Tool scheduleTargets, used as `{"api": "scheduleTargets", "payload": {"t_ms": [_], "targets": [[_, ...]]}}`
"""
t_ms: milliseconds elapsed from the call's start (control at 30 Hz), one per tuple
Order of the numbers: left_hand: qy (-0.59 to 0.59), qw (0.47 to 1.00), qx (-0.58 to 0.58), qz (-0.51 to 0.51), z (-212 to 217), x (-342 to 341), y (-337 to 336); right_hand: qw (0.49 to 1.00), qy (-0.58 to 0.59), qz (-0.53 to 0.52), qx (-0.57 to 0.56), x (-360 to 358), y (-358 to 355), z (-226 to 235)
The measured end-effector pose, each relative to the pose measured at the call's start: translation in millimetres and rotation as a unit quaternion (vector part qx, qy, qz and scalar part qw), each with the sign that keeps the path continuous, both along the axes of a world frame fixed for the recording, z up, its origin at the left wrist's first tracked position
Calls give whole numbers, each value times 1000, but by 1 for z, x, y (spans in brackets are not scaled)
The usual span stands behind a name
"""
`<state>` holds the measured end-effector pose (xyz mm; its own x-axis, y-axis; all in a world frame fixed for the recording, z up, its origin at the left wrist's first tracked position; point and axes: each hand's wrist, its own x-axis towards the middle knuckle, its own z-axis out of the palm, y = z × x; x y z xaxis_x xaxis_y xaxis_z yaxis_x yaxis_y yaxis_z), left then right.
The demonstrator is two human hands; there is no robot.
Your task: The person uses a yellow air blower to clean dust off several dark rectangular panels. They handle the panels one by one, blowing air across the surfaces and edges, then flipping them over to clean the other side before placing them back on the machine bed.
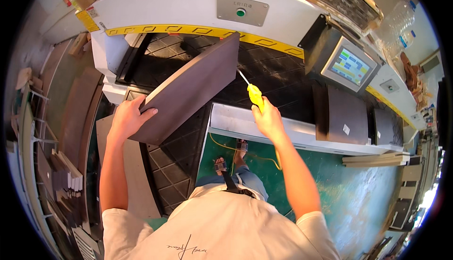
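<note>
Grey-brown board makes up the flat panel [196, 90] that we hold on edge, slanting from our left side toward the far right, over a black diamond-patterned surface [169, 168]. Our left hand [127, 119] is closed on its near upper corner, thumb against the broad face that shows to us and fingers over the edge. Our right hand [268, 120] is wrapped around a bright yellow tool [255, 96], whose thin metal nozzle [243, 78] points at the far end of the panel; the tip is just beside that end, and we cannot tell whether it touches. A yellow hose [278, 160] shows beside our right forearm. Before us curves a white machine housing [170, 6] with a yellow strip [269, 44] along its lower edge and a green button [241, 12] on a metal plate. Farther right, a lit screen [350, 66] is mounted at an angle, and below it dark panels with white labels [347, 118] stand near a white ledge [288, 130]. Beneath our sandalled feet [220, 165] is green floor [330, 189].
</note>
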<state>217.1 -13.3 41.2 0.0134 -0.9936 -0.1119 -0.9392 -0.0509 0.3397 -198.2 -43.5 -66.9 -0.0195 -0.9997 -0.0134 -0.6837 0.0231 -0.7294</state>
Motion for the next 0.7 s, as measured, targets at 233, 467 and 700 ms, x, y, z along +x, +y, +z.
{"api": "scheduleTargets", "payload": {"t_ms": [233,467,700], "targets": [[8,1000,-25,-18,-3,1,-2,997,47,33,54,-31,-5,-34],[10,999,-45,-27,-5,3,-1,965,-2,3,261,-60,-24,-64],[44,999,-15,13,-1,3,-2,889,-173,268,328,13,34,-64]]}}
